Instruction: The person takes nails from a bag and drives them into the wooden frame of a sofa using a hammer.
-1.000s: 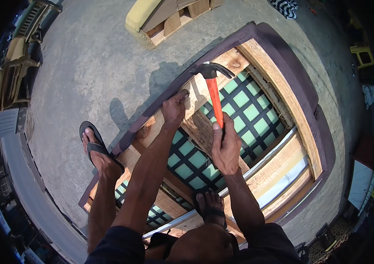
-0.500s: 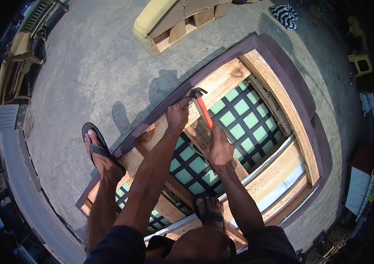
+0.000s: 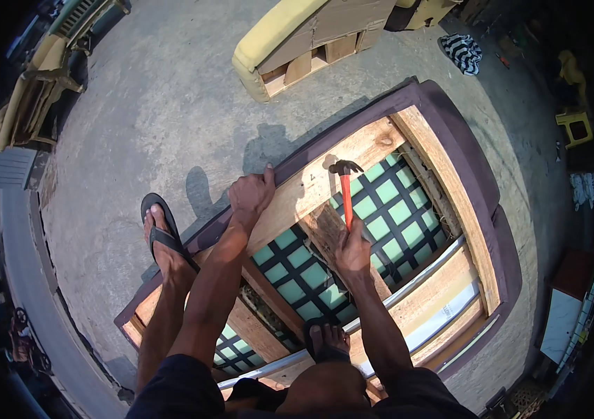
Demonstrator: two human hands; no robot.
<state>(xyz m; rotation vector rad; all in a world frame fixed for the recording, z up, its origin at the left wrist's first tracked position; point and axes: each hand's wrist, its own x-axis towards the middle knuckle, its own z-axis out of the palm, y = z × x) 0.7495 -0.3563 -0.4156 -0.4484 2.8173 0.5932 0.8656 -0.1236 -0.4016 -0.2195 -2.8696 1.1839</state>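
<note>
Seen from above, a person's two bare hands are apart over an upholstered wooden frame point(image 3: 426, 140) that lies beneath them on a concrete floor point(image 3: 150, 91). The right hand point(image 3: 353, 253) is wrapped around the red handle of a claw hammer point(image 3: 346, 199), whose black head points away from it, above a pale plank point(image 3: 290, 200). The left hand point(image 3: 250, 193) is curled at the purple fabric point(image 3: 339, 130) along the frame's edge; whether it grips the cloth cannot be told. Just beyond the right hand, black straps point(image 3: 389, 202) crisscross over light green material point(image 3: 399, 213). One sandalled foot point(image 3: 164, 237) is left of the left hand, the other point(image 3: 328, 341) nearer the body, below the right hand. Farther beyond both hands stands a yellow padded piece point(image 3: 267, 40).
</note>
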